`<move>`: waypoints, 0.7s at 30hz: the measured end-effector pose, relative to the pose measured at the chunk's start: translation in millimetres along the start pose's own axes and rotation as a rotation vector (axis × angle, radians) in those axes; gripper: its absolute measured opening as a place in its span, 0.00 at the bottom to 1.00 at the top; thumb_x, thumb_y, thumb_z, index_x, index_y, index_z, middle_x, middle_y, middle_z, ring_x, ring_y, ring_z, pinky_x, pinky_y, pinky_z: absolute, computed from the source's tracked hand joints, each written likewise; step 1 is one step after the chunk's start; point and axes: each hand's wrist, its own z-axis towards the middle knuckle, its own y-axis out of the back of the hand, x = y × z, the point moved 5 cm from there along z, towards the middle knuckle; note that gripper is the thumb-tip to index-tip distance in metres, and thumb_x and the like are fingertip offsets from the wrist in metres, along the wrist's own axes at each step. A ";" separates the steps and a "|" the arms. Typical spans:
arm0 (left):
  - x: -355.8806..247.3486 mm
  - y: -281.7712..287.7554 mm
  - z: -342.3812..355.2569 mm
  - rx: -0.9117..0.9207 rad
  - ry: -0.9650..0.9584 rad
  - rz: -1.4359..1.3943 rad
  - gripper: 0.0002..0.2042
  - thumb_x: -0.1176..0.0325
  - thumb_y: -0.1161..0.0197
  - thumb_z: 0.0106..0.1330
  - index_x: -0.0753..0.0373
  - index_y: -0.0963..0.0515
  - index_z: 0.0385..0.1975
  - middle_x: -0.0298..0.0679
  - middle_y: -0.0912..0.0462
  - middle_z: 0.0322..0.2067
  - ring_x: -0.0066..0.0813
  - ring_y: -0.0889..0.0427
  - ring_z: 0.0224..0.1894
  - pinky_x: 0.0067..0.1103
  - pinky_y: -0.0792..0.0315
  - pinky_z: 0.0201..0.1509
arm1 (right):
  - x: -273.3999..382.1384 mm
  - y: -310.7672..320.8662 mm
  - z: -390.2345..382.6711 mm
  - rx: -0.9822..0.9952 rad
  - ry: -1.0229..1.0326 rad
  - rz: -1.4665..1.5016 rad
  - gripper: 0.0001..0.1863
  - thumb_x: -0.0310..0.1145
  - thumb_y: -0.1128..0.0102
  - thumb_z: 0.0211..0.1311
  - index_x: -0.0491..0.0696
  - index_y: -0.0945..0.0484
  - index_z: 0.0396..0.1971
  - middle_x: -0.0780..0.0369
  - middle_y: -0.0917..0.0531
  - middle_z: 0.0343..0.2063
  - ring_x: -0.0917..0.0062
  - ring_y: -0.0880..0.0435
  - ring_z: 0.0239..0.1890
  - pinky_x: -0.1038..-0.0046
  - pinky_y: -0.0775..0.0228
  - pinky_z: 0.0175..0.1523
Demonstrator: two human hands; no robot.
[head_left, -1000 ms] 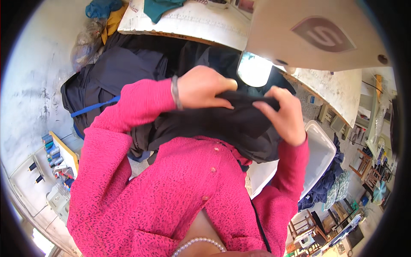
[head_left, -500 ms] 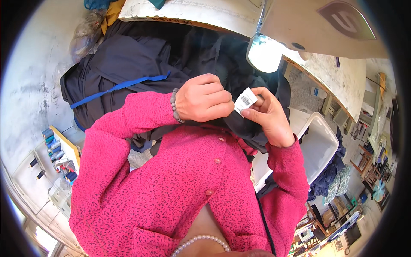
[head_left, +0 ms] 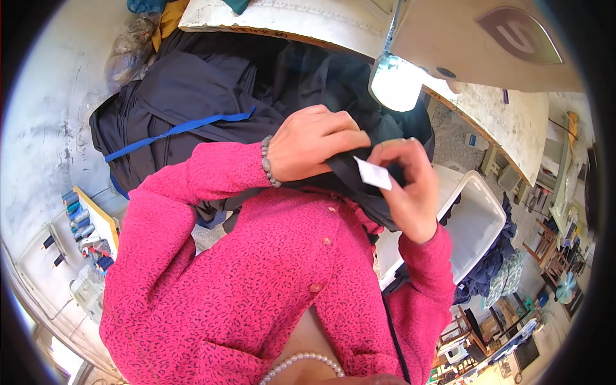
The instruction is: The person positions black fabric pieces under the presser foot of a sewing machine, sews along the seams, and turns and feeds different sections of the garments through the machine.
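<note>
Fingers (head_left: 350,139) of the left hand (head_left: 308,146) bend down onto the black cloth (head_left: 350,178), closed on it; those of the right hand (head_left: 410,186) arch over, the thumb at one corner of the white label (head_left: 371,173) — whether they pinch it tight, I cannot tell. The label sits between the hands, tilted, against the cloth. To handle this well, I would keep the left grip close to the label so the cloth beneath stays taut, and turn the label by its edge, flat and uncreased, without tugging. Half a second ago the label stood more upright, its printed face in view; now it tips over and looks almost blank — and the left fingers, bunched in a fist then, reach farther toward the right hand.
</note>
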 end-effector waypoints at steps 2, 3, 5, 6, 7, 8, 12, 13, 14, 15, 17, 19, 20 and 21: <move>-1.3 2.8 -2.0 -0.039 -0.058 0.001 0.18 0.71 0.34 0.43 0.61 0.22 0.38 0.37 0.22 0.33 0.33 0.23 0.31 0.25 0.31 0.34 | 16.9 -1.6 -5.3 0.011 0.207 -0.211 0.14 0.14 0.41 0.46 0.44 0.27 0.34 0.59 0.20 0.32 0.70 0.20 0.35 0.74 0.29 0.41; -4.1 5.2 -3.3 -0.079 -0.120 0.001 0.17 0.72 0.35 0.42 0.60 0.21 0.36 0.36 0.22 0.32 0.32 0.23 0.30 0.25 0.31 0.33 | 23.5 -3.1 -8.7 0.028 0.327 -0.310 0.14 0.14 0.41 0.46 0.45 0.28 0.33 0.59 0.19 0.32 0.68 0.20 0.35 0.73 0.28 0.41; -5.9 8.8 -1.9 -0.124 -0.130 -0.006 0.16 0.74 0.36 0.38 0.61 0.20 0.33 0.36 0.22 0.31 0.32 0.24 0.28 0.23 0.32 0.31 | 28.0 -5.6 -15.9 0.046 0.372 -0.375 0.14 0.17 0.36 0.45 0.46 0.28 0.32 0.60 0.19 0.36 0.65 0.19 0.40 0.70 0.28 0.42; -6.6 11.5 -2.4 -0.146 -0.142 0.029 0.16 0.74 0.36 0.39 0.60 0.21 0.33 0.35 0.23 0.31 0.31 0.24 0.27 0.23 0.31 0.31 | 29.9 -8.1 -19.7 0.058 0.378 -0.365 0.15 0.20 0.34 0.45 0.47 0.28 0.33 0.59 0.20 0.39 0.64 0.20 0.42 0.69 0.29 0.43; -7.1 14.4 -1.7 -0.169 -0.158 0.063 0.15 0.73 0.36 0.40 0.59 0.22 0.32 0.34 0.23 0.31 0.30 0.25 0.26 0.22 0.30 0.31 | 32.5 -9.3 -21.6 0.068 0.386 -0.360 0.17 0.22 0.31 0.45 0.47 0.29 0.34 0.59 0.20 0.41 0.64 0.20 0.44 0.68 0.29 0.44; -6.3 14.8 -1.1 -0.170 -0.163 0.062 0.15 0.73 0.36 0.40 0.59 0.22 0.32 0.34 0.23 0.31 0.30 0.25 0.26 0.22 0.30 0.31 | 28.9 -10.2 -24.7 0.064 0.426 -0.389 0.21 0.28 0.27 0.43 0.47 0.29 0.36 0.58 0.22 0.45 0.62 0.21 0.47 0.66 0.30 0.46; -7.7 14.6 1.8 -0.185 -0.206 0.070 0.14 0.74 0.36 0.40 0.60 0.21 0.31 0.35 0.23 0.30 0.30 0.24 0.26 0.22 0.30 0.31 | 16.4 -9.4 -21.6 -0.141 0.419 -0.519 0.27 0.20 0.31 0.38 0.48 0.32 0.41 0.58 0.21 0.46 0.62 0.21 0.43 0.66 0.31 0.46; -7.8 15.0 3.8 -0.185 -0.199 0.067 0.13 0.74 0.36 0.40 0.60 0.21 0.31 0.35 0.22 0.30 0.30 0.24 0.26 0.22 0.30 0.31 | 14.5 -6.7 -19.5 -0.145 0.424 -0.521 0.27 0.20 0.31 0.38 0.48 0.32 0.41 0.58 0.21 0.46 0.62 0.21 0.43 0.66 0.31 0.46; -7.5 15.4 4.9 -0.187 -0.204 0.070 0.13 0.74 0.36 0.40 0.60 0.21 0.31 0.35 0.22 0.30 0.30 0.24 0.26 0.22 0.30 0.31 | 11.6 -5.0 -17.3 -0.125 0.439 -0.472 0.28 0.19 0.32 0.37 0.48 0.33 0.42 0.59 0.20 0.45 0.63 0.21 0.41 0.66 0.32 0.45; -6.8 15.4 5.4 -0.180 -0.208 0.070 0.14 0.73 0.36 0.40 0.60 0.21 0.31 0.35 0.22 0.30 0.30 0.24 0.26 0.22 0.29 0.31 | 10.4 -3.8 -15.4 -0.104 0.454 -0.422 0.29 0.17 0.34 0.35 0.48 0.34 0.42 0.59 0.19 0.44 0.63 0.21 0.39 0.67 0.32 0.43; -5.7 17.1 7.6 -0.175 -0.216 0.071 0.14 0.73 0.36 0.40 0.61 0.21 0.31 0.35 0.22 0.30 0.30 0.24 0.27 0.22 0.29 0.31 | 17.7 0.8 -13.5 -0.101 0.474 -0.467 0.30 0.17 0.34 0.36 0.49 0.34 0.43 0.60 0.18 0.40 0.65 0.22 0.35 0.68 0.33 0.40; -9.0 17.1 8.5 -0.148 -0.300 0.123 0.13 0.72 0.35 0.41 0.61 0.22 0.31 0.36 0.22 0.30 0.30 0.24 0.26 0.23 0.29 0.31 | 18.3 4.8 -16.3 -0.067 0.426 -0.450 0.26 0.14 0.36 0.42 0.46 0.35 0.42 0.53 0.17 0.38 0.63 0.19 0.38 0.68 0.30 0.44; -7.5 15.4 9.7 -0.133 -0.291 0.089 0.14 0.73 0.33 0.41 0.62 0.21 0.31 0.37 0.23 0.29 0.33 0.25 0.26 0.24 0.30 0.29 | 22.9 4.8 -14.2 -0.048 0.469 -0.489 0.25 0.13 0.36 0.43 0.46 0.34 0.42 0.52 0.17 0.38 0.66 0.20 0.36 0.70 0.31 0.42; -8.6 17.2 11.5 -0.136 -0.293 0.092 0.14 0.73 0.33 0.41 0.62 0.21 0.31 0.37 0.23 0.29 0.33 0.25 0.26 0.24 0.30 0.29 | 23.3 5.7 -15.4 -0.047 0.473 -0.491 0.25 0.13 0.36 0.43 0.46 0.34 0.42 0.52 0.17 0.38 0.66 0.20 0.36 0.70 0.31 0.42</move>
